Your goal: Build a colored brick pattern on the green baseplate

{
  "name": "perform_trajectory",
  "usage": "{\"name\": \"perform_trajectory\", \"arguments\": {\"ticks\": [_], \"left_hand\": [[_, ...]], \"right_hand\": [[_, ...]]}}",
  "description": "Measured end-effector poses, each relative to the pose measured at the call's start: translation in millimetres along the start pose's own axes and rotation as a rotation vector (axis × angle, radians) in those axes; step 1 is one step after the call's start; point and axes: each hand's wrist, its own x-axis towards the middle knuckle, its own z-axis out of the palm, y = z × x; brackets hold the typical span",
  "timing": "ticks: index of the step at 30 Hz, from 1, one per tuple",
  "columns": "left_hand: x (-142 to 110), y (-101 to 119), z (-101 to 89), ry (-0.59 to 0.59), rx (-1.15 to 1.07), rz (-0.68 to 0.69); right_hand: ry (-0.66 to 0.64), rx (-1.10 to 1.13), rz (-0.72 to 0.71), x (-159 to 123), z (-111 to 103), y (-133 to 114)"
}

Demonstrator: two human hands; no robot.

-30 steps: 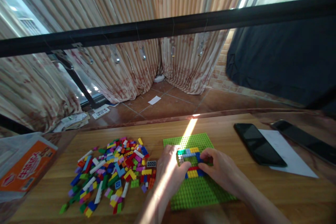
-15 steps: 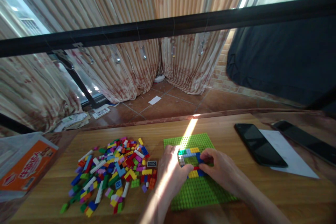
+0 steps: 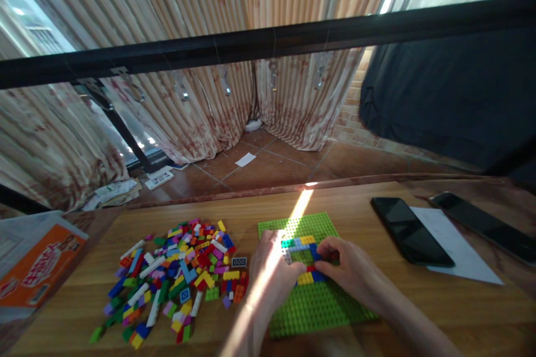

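A green studded baseplate (image 3: 322, 309) lies on the table, with a low rectangle of toy building bricks (image 3: 302, 241) in white, green, light blue, yellow, blue and red on it. My left hand (image 3: 274, 268) is closed around the rectangle's left side, its thumb near the red and yellow bricks at the front. At the right side, my right hand (image 3: 352, 268) pinches a blue brick (image 3: 314, 251) between thumb and fingers. The fingers partly cover the bricks, so whether that blue brick is fully seated cannot be seen.
Left of the baseplate spreads a pile of loose coloured bricks (image 3: 195, 270). A clear bag with an orange label (image 3: 42, 268) lies at the far left. On the right are a black phone (image 3: 412, 231), a white paper sheet (image 3: 464, 268) and a second phone (image 3: 488, 227). A dark rail (image 3: 251, 47) crosses behind.
The whole view has shifted slightly, so the table's things appear a little further left. Both hands keep nearly the same hold on the brick rectangle.
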Motion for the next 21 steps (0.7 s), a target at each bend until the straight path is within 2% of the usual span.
{"name": "perform_trajectory", "arguments": {"ticks": [5, 13, 17, 21], "left_hand": [[-2, -4, -1.1, -0.010, -0.003, 0.022], [-5, 7, -9.8, -0.043, -0.042, 0.008], [-4, 5, -5.8, -0.026, -0.013, -0.011], [-4, -1, 1.4, -0.019, -0.030, 0.031]], "right_hand": [[0.011, -0.010, 0.018, 0, 1, -1], [-0.001, -0.011, 0.024, -1, 0, -4], [0.005, -0.020, 0.046, -1, 2, -4], [0.011, -0.033, 0.056, -1, 4, -5]]}}
